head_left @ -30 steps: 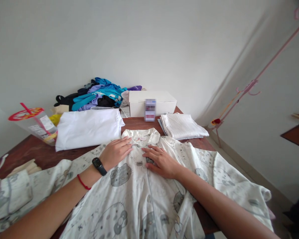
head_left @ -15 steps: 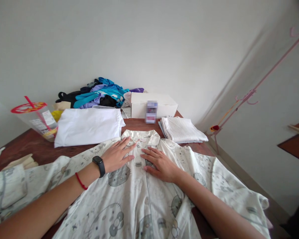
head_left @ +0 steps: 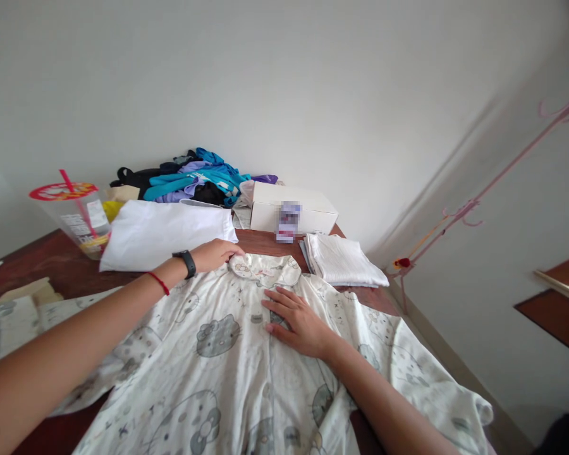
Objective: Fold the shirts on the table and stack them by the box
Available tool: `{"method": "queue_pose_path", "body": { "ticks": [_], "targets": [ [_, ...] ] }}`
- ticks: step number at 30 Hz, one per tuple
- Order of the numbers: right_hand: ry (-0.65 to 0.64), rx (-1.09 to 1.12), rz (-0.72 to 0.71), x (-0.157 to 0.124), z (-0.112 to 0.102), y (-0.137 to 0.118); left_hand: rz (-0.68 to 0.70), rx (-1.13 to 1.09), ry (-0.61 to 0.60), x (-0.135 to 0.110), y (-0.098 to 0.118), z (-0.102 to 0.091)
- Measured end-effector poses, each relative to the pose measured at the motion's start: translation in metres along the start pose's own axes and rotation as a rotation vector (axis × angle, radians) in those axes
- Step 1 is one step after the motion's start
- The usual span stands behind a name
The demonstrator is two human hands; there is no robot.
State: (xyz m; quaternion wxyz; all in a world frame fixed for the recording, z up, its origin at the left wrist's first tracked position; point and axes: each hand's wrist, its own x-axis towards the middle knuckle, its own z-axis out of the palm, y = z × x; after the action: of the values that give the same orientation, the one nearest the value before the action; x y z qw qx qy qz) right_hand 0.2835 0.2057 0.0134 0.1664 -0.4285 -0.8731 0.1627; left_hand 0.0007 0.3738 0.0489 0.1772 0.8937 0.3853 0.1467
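Note:
A white pajama shirt point(head_left: 246, 392) printed with grey cartoon cats lies face up, spread across the table, collar pointing to the wall. At the left side of its collar, my left hand point(head_left: 214, 254) has its fingers drawn together on the fabric; the fingertips are partly hidden. A black watch point(head_left: 186, 264) and a red cord point(head_left: 159, 283) circle that wrist. My right hand point(head_left: 298, 321) rests flat on the upper chest beside the front placket, fingers stretched and slightly apart. Both sleeves reach outward, the left one passing beneath my left forearm.
Behind the shirt are folded white cloth point(head_left: 146, 237), a second folded white garment point(head_left: 344, 260) and a white box point(head_left: 308, 196). A plastic cup point(head_left: 78, 218) with a straw stands at left. Heaped clothes point(head_left: 194, 180) lie against the wall. A pink rack point(head_left: 497, 170) leans at right.
My left hand has moved from lying spread on the upper chest to the collar's left edge, its fingers now together. The right hand stays flat on the shirt. The view has shifted slightly.

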Motion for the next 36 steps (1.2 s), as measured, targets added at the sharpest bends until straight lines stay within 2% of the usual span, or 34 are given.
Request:
{"method": "queue_pose_path", "body": {
  "ticks": [4,11,20,22,24,30,33,36],
  "targets": [
    [-0.013,0.017,0.003,0.0,0.0,0.001,0.056,-0.022,-0.112,0.022,-0.014,-0.004],
    [-0.031,0.049,0.055,0.003,0.0,-0.001,0.115,-0.08,-0.145,0.029,-0.043,0.008],
    [-0.183,-0.041,0.168,0.005,-0.018,-0.033,0.081,-0.027,-0.11,0.031,-0.034,0.006],
    [-0.149,-0.09,0.175,0.013,-0.02,-0.04,0.075,-0.023,-0.086,0.029,-0.034,0.007],
    [-0.062,-0.154,0.181,0.028,-0.017,-0.044,0.076,-0.025,-0.067,0.029,-0.035,0.008],
    [0.182,-0.323,0.292,0.086,0.012,-0.029,0.092,-0.013,-0.088,0.035,-0.045,0.011],
    [0.232,-0.31,0.309,0.096,0.025,-0.017,0.085,-0.004,-0.108,0.038,-0.047,0.011],
    [0.266,-0.268,0.293,0.094,0.03,-0.008,0.066,0.007,-0.119,0.039,-0.045,0.01]
  ]
}}
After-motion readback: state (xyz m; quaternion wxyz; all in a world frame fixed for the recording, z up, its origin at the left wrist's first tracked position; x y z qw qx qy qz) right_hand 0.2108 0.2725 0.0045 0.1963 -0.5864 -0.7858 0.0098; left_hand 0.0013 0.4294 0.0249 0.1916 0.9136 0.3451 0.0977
